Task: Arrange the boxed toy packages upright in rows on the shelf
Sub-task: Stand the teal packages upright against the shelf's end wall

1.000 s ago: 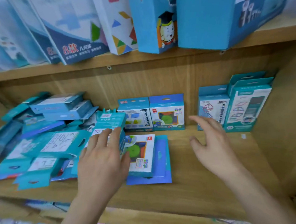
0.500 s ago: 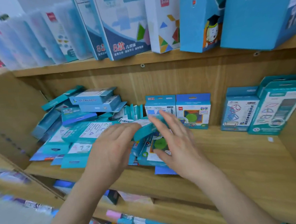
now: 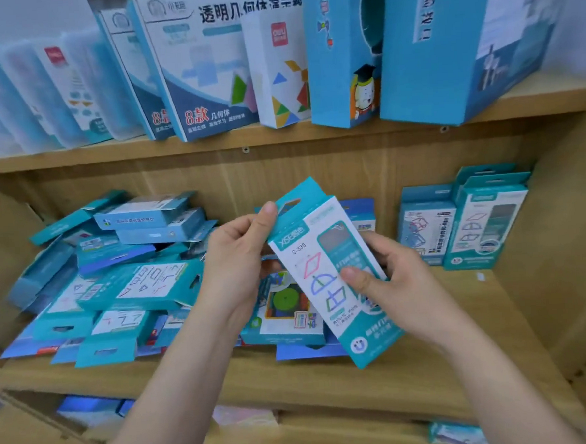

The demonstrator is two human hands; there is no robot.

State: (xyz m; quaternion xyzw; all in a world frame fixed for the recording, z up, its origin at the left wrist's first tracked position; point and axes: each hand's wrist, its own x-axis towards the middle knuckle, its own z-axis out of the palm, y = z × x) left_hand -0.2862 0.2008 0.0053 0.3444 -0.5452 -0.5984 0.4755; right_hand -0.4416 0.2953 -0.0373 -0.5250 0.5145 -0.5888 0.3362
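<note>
Currently the left hand (image 3: 234, 270) pinches the hang tab and the right hand (image 3: 396, 277) grips the lower side edge of a teal box (image 3: 325, 271), held tilted in the air above the shelf (image 3: 414, 372). Risk: the grip is on edges only, so the box may twist or slip during transfer. Risk: setting it down carelessly near the upright boxes (image 3: 463, 225) at right could topple them. A loose pile (image 3: 117, 284) covers the left half; flat boxes (image 3: 291, 321) lie directly below the hands and obstruct the centre.
</note>
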